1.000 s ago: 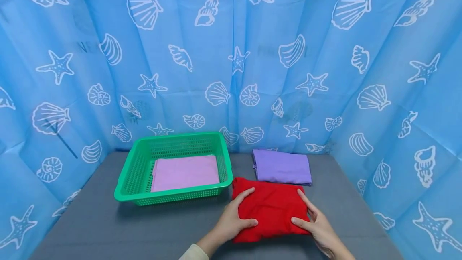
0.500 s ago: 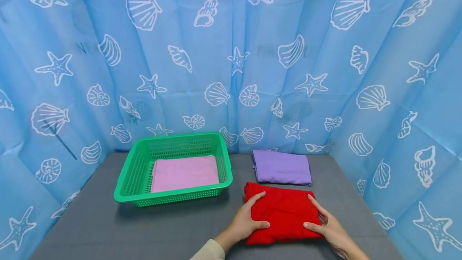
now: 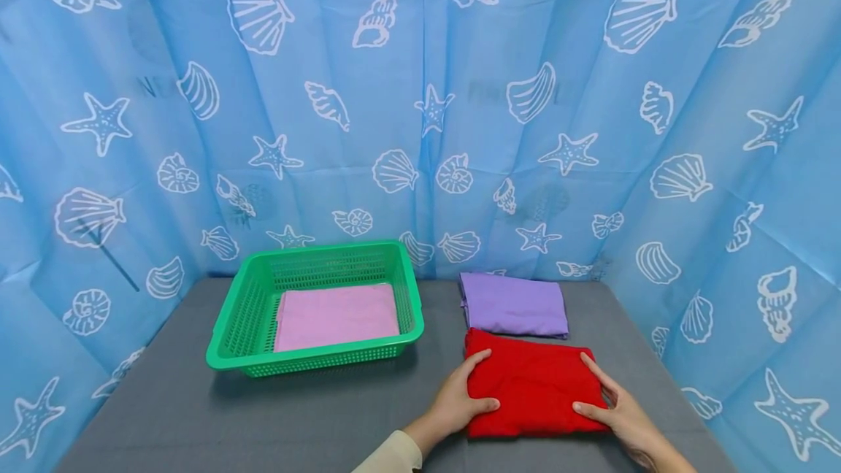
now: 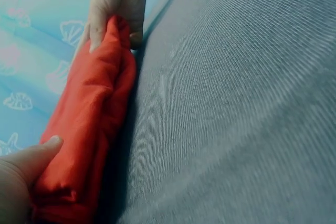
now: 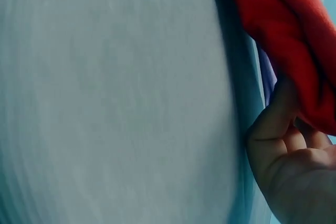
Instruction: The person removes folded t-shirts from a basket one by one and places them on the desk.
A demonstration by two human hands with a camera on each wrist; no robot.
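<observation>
Red cloth point(image 3: 534, 385) slid right along the front since the earlier frame, both hands moving with it; nothing else shifted that I can see. Left grip point(image 3: 455, 401) has the cloth's left end, thumb on top. Right grip point(image 3: 620, 414) has the right end the same way; the right wrist view shows its fingers curled in against the red edge. So both are grasping the cloth, neither released. It's a folded bundle, thick, roughly flat, layers showing along the near edge in the left wrist view. Can't tell if its underside touches the counter point(image 3: 328, 422); there's a dark shadow line under it. Purple cloth point(image 3: 514, 305) lies folded just behind red, no hand on it; can't tell if the two touch. Basket point(image 3: 315, 355) sits to the left, now with a wider gap to red. Pink cloth point(image 3: 338, 318) lies flat and folded inside it. Shell-print curtain point(image 3: 368, 130) behind everything. Net effect on the job: red is farther from the basket and more squarely in front of purple. Reads as repositioning with the fold kept intact; red isn't let go yet.
</observation>
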